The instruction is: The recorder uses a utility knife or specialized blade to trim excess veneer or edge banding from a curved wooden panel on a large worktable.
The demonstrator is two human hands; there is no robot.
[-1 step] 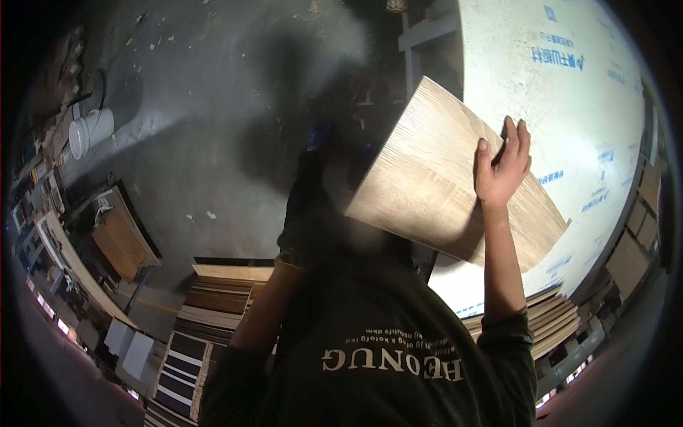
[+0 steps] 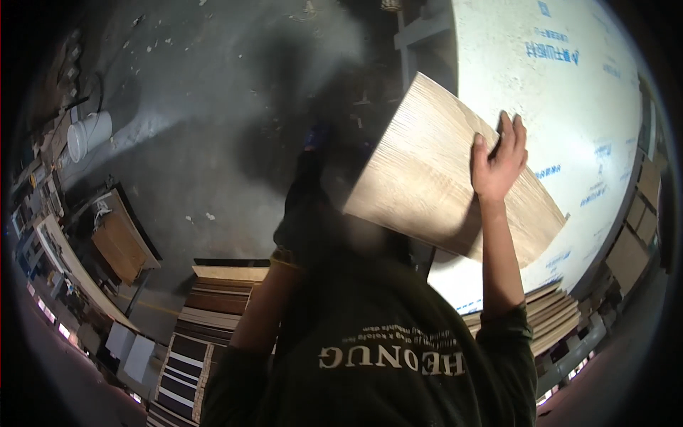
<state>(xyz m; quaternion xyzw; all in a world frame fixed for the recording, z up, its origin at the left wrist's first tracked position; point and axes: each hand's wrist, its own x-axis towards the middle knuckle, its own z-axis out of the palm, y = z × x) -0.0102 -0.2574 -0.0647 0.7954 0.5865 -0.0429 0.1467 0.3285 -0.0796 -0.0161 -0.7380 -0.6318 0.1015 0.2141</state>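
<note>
A pale wood-grain board [image 2: 420, 164] lies at an angle over the near-left edge of the white-topped table [image 2: 605, 85], its left part sticking out past the table. My right hand [image 2: 501, 164] rests on the board's upper surface near its far right edge. The thumb and fingers are stretched apart, and the fingertips reach beyond that edge. My left forearm [image 2: 262, 306] hangs at my side, with a yellowish band at the wrist. Past the band everything is dark, so the left hand's fingers cannot be made out.
Stacked board strips [image 2: 213, 306] stand at the lower left, and more stacked panels [image 2: 548, 320] sit below the table at the right. A white bucket [image 2: 89, 135] is on the floor at the far left. Nearer lies a brown panel [image 2: 117, 245].
</note>
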